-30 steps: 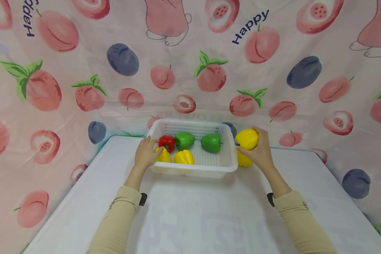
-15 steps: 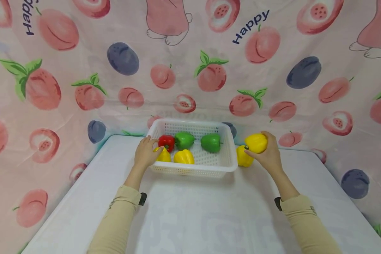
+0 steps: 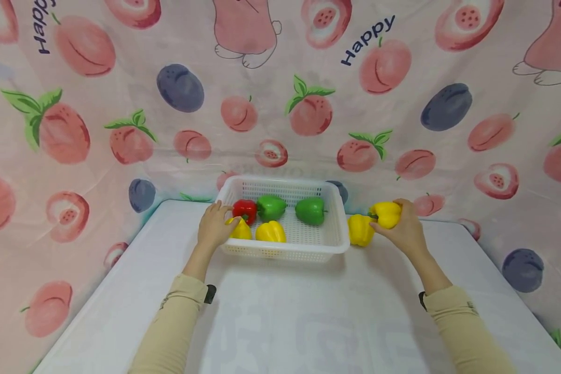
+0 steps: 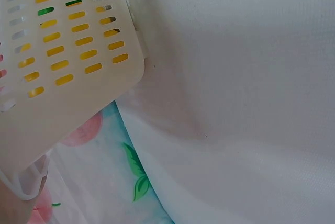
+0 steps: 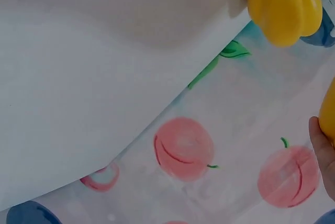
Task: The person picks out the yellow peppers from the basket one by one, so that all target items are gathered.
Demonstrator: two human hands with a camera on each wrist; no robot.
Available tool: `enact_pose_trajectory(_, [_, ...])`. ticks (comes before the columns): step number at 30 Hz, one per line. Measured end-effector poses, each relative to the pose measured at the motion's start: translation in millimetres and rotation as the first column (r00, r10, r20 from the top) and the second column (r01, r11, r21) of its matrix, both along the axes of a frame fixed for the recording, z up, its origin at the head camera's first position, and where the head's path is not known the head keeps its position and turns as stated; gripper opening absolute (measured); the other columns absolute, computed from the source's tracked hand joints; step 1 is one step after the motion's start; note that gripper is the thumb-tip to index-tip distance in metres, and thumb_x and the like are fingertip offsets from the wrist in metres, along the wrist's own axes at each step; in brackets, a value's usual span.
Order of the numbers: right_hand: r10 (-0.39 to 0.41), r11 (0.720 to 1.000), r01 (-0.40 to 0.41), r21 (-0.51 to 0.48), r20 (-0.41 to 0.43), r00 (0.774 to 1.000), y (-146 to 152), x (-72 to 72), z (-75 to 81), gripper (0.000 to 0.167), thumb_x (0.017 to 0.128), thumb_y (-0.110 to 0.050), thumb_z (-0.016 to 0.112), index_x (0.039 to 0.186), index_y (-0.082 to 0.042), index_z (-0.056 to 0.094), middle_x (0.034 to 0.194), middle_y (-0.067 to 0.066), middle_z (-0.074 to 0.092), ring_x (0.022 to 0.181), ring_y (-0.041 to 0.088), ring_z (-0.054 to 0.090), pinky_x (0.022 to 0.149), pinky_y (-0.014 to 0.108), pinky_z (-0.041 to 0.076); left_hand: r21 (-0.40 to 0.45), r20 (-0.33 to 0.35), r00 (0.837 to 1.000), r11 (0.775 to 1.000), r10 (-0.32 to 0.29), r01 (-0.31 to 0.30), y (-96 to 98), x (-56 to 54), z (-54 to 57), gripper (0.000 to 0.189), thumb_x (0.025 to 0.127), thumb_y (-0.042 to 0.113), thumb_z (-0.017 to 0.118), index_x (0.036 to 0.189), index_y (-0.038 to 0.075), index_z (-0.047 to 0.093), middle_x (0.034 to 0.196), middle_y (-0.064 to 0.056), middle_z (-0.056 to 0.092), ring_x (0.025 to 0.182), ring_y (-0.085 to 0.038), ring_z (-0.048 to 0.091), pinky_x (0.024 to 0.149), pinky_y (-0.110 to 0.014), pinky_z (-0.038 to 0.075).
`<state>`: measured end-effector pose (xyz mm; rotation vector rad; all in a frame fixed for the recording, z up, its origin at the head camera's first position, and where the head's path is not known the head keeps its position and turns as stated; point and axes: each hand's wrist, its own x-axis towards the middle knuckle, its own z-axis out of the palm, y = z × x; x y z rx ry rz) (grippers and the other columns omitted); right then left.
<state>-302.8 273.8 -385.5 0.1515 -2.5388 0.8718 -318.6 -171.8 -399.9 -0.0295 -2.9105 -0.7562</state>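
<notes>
My right hand grips a yellow bell pepper to the right of the white plastic basket, fingers over its far side and thumb at the front. In the right wrist view only part of that hand shows at the edge. Another yellow bell pepper stands beside the basket's right wall. At the basket's left end, my left hand holds the rim, its thumb reaching inside above a yellow pepper. The left wrist view shows mostly the basket wall.
Inside the basket lie a red bell pepper, a green one, a second green one and a yellow one. The white table ends behind it at a fruit-printed cloth.
My right hand has moved right, away from the basket, with the yellow bell pepper in its grip, exposing more of the yellow pepper beside the basket. The left hand stays put.
</notes>
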Motion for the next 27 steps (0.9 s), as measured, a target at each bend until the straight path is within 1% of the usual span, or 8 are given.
enact_pose_trajectory(3, [-0.031,0.999,0.031,0.010,-0.008,0.999,3,-1.1,1.1,0.076,0.080,-0.032,0.072,0.131,0.007,0.031,0.121,0.028,0.046,0.091,0.043,0.053,0.083,0.057,0.048,0.001,-0.001,1.000,1.000,-0.001,0.001,-0.5,-0.5,-0.2,0.051,0.093,0.036,0.053,0.133,0.005,0.049,0.152,-0.023,0.028,0.141,-0.041,0.022,0.114,-0.058,0.019])
enact_pose_trajectory(5, [-0.039,0.999,0.039,0.026,-0.027,0.999,6,-2.5,1.4,0.073,0.081,-0.032,0.070,0.131,0.007,0.033,0.121,0.028,0.047,0.091,0.043,0.052,0.081,0.057,0.048,0.001,-0.002,1.000,1.000,-0.002,0.002,-0.7,-0.5,-0.2,0.051,0.093,0.036,0.053,0.133,0.005,0.049,0.152,-0.023,0.028,0.141,-0.041,0.021,0.114,-0.058,0.019])
enact_pose_trajectory(7, [-0.039,0.997,0.042,0.058,-0.051,0.998,8,-3.6,1.5,0.067,0.083,-0.032,0.067,0.130,0.005,0.038,0.116,0.028,0.050,0.089,0.042,0.051,0.076,0.053,0.047,0.001,-0.002,1.000,1.000,-0.004,0.004,-0.9,-0.2,-0.1,0.051,0.093,0.036,0.053,0.133,0.005,0.049,0.152,-0.023,0.028,0.141,-0.041,0.022,0.114,-0.058,0.019])
enact_pose_trajectory(11, [-0.032,0.990,0.040,0.134,-0.061,0.998,13,-5.4,0.9,0.056,0.085,-0.032,0.062,0.125,0.004,0.045,0.108,0.029,0.051,0.089,0.040,0.046,0.069,0.046,0.040,0.002,-0.002,1.000,1.000,-0.002,0.002,-1.1,1.1,0.5,0.051,0.093,0.035,0.054,0.133,0.005,0.049,0.151,-0.023,0.028,0.141,-0.041,0.022,0.114,-0.058,0.019])
enact_pose_trajectory(13, [-0.043,0.986,0.049,0.160,-0.043,0.998,15,-5.2,0.4,0.056,0.086,-0.033,0.060,0.123,0.006,0.045,0.108,0.029,0.050,0.091,0.040,0.044,0.071,0.047,0.039,0.004,0.000,1.000,1.000,-0.003,0.003,-1.2,1.6,0.7,0.052,0.092,0.036,0.054,0.133,0.005,0.049,0.151,-0.023,0.028,0.141,-0.041,0.022,0.115,-0.058,0.019])
enact_pose_trajectory(18, [-0.076,0.983,0.077,0.168,-0.013,0.997,21,-4.4,-0.6,0.061,0.087,-0.035,0.058,0.122,0.012,0.043,0.113,0.032,0.049,0.098,0.045,0.043,0.081,0.057,0.040,0.000,-0.003,1.000,1.000,-0.007,0.007,-0.7,2.0,0.7,0.052,0.092,0.036,0.054,0.133,0.005,0.049,0.151,-0.024,0.029,0.140,-0.042,0.023,0.114,-0.058,0.019])
enact_pose_trajectory(22, [-0.099,0.984,0.096,0.149,0.011,0.995,21,-4.4,-0.9,0.059,0.087,-0.037,0.056,0.115,0.013,0.044,0.106,0.031,0.049,0.094,0.043,0.043,0.076,0.053,0.040,0.000,-0.010,1.000,1.000,-0.006,0.006,-0.2,1.9,1.2,0.051,0.093,0.036,0.053,0.132,0.005,0.050,0.151,-0.024,0.029,0.140,-0.041,0.023,0.115,-0.057,0.019])
enact_pose_trajectory(27, [-0.113,0.983,0.106,0.147,0.043,0.993,23,-5.4,-2.1,0.058,0.087,-0.038,0.054,0.114,0.013,0.046,0.107,0.031,0.049,0.095,0.043,0.044,0.077,0.053,0.040,0.001,-0.009,1.000,1.000,-0.007,0.007,0.4,1.3,0.7,0.051,0.093,0.036,0.054,0.133,0.005,0.050,0.151,-0.023,0.029,0.141,-0.041,0.022,0.115,-0.057,0.019])
